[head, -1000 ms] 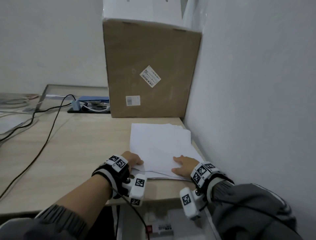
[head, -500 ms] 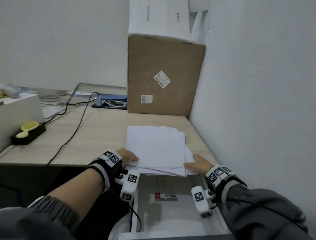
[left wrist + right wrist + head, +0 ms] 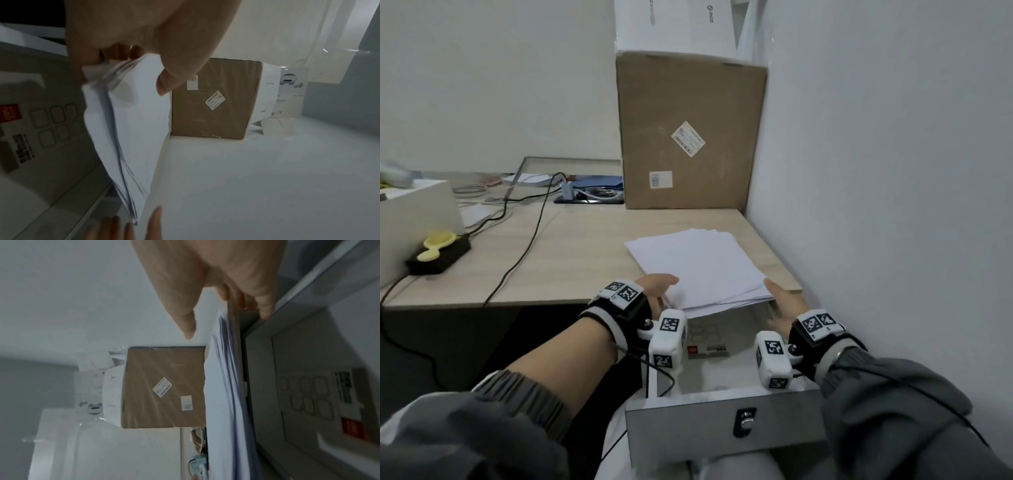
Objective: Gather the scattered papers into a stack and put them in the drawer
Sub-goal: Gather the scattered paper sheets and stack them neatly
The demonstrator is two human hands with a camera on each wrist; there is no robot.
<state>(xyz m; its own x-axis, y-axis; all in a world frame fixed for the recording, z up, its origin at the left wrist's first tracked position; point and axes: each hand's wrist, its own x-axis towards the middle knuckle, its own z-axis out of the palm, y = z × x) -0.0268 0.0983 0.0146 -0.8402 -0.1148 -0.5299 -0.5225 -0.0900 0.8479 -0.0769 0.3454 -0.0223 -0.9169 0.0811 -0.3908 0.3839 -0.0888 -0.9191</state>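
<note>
A stack of white papers (image 3: 698, 267) lies at the desk's right end, its near edge hanging past the desk front over the open drawer (image 3: 688, 431). My left hand (image 3: 666, 291) pinches the near left corner. In the left wrist view its thumb (image 3: 174, 76) lies on top of the papers (image 3: 127, 129) with fingers curled beneath. My right hand (image 3: 777, 301) is at the near right corner. In the right wrist view its straight fingers (image 3: 265, 311) reach under the papers' (image 3: 224, 402) edge, and the thumb (image 3: 188, 327) stands off the top sheet.
A tall cardboard box (image 3: 688, 137) stands behind the papers, with the wall close on the right. A black cable (image 3: 527, 240) crosses the desk to the left, near a black block (image 3: 438, 253) carrying yellow pieces. A white pack with a red label (image 3: 707, 349) lies in the drawer.
The stack has slid toward me and now overhangs the open drawer. My right hand left the top sheet and went to the near right corner. The left hand now pinches its corner.
</note>
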